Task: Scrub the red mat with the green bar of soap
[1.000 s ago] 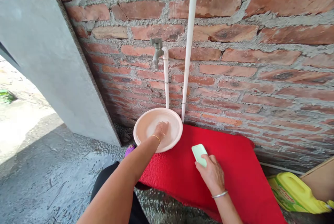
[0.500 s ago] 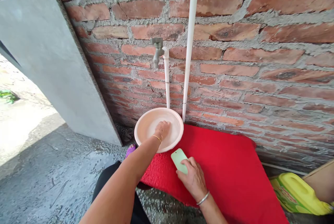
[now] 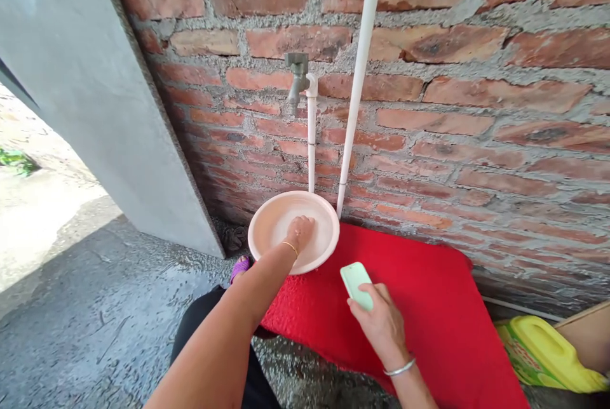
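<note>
A pale pink plastic basin stands at the end of a red cloth, below the tap. Inside it, my left hand is closed with knuckles up, low over the bottom. What its fingers hold, if anything, is hidden. My right hand grips a pale green phone case by its near end, thumb on one side and fingers on the other. The case is held over the red cloth, right of the basin and apart from it.
A metal tap on a white pipe is above the basin, before a brick wall. A taller white pipe rises beside it. A grey slab leans at left. A yellow jug lies at right. The floor is wet.
My right hand has moved the phone case rightward, away from the basin. My left hand stays closed in the basin. The view has shifted slightly.
</note>
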The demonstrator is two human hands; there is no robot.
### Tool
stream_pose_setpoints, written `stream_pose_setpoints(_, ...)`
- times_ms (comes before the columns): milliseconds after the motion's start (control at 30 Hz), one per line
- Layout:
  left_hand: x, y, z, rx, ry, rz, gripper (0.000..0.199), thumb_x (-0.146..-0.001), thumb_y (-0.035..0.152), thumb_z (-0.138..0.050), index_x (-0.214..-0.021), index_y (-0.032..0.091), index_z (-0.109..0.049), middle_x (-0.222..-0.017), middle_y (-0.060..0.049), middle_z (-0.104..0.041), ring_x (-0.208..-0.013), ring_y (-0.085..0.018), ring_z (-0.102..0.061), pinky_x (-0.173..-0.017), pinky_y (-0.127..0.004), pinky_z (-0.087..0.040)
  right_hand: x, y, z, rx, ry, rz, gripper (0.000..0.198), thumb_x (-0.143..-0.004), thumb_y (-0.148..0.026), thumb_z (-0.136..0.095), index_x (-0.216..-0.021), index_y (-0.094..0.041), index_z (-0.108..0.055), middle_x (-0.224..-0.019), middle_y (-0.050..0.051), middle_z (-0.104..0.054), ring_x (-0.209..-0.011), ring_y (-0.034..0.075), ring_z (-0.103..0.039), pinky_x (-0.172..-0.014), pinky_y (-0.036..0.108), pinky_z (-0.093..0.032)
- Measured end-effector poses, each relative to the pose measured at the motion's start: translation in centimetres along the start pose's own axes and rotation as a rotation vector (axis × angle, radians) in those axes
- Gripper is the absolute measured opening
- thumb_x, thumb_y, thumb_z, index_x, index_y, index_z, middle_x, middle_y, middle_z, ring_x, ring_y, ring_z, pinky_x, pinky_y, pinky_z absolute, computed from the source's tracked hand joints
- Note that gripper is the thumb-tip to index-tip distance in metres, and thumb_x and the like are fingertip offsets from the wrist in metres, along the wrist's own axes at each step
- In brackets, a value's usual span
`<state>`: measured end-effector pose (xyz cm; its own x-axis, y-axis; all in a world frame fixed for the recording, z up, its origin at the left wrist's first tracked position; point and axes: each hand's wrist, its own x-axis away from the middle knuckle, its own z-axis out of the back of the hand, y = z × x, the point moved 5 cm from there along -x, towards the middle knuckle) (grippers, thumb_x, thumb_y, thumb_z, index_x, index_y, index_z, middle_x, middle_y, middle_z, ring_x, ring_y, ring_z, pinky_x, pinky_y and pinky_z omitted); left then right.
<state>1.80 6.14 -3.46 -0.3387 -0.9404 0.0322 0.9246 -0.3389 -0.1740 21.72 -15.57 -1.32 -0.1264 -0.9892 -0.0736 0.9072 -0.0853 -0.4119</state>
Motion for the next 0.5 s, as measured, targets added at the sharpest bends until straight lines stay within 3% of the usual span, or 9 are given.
stream_pose_setpoints(100, -0.1, -0.2, -0.1, -0.019, 0.003, -0.002, 0.029, -0.091, 0.009, -0.048, -0.118, 0.009, -0.059, -0.102, -0.019, -0.065, -0.096, -0.027, -0.065, -0.079, -0.038, -0.049, 0.5, -4.9, -2.3, 0.007, -0.063, 0.143, 0.02, -0.082, -0.035, -0.064, -0.101, -0.027, -0.068, -0.095, 0.003, -0.062, -0.088, 0.019, -0.062, -0.078, 0.028, -0.043)
stream_pose_setpoints(200, 0.0, -0.1, 0.0, -0.039, 0.017, -0.028, 0.029, -0.091, 0.007, -0.045, -0.116, 0.008, -0.059, -0.099, -0.02, -0.065, -0.095, -0.027, -0.064, -0.08, -0.038, -0.049, 0.4, -5.2, -2.7, 0.048, -0.086, 0.147, 0.02, -0.081, -0.034, -0.067, -0.1, -0.028, -0.069, -0.095, 0.002, -0.062, -0.089, 0.02, -0.061, -0.079, 0.029, -0.042)
stream_pose_setpoints(300, 0.2, 0.0, -0.1, -0.05, 0.03, -0.037, 0.031, -0.091, 0.005, -0.041, -0.117, 0.007, -0.058, -0.102, -0.021, -0.064, -0.098, -0.027, -0.063, -0.082, -0.039, -0.048, 0.1, -0.5, -0.6, 0.094, -0.064, 0.009, 0.022, -0.083, -0.035, -0.064, -0.103, -0.027, -0.069, -0.094, 0.002, -0.061, -0.087, 0.019, -0.062, -0.077, 0.028, -0.042)
stream_pose_setpoints(433, 0.0, 0.2, -0.3, -0.044, 0.009, -0.032, 0.031, -0.09, 0.005, -0.044, -0.117, 0.008, -0.058, -0.103, -0.02, -0.064, -0.097, -0.027, -0.063, -0.08, -0.038, -0.048, 0.4, 7.8, 3.5, 0.166, -0.026, -0.31, 0.03, -0.087, -0.047, -0.057, -0.108, -0.028, -0.067, -0.092, 0.003, -0.059, -0.077, 0.019, -0.063, -0.063, 0.028, -0.04)
stream_pose_setpoints(500, -0.1, 0.2, -0.4, -0.048, -0.001, -0.024, 0.03, -0.09, 0.006, -0.044, -0.117, 0.008, -0.058, -0.103, -0.02, -0.064, -0.097, -0.027, -0.064, -0.081, -0.039, -0.048, 0.3, 9.4, 4.6, 0.17, -0.01, -0.399, 0.034, -0.088, -0.053, -0.054, -0.11, -0.03, -0.066, -0.093, 0.003, -0.058, -0.074, 0.019, -0.063, -0.059, 0.028, -0.037)
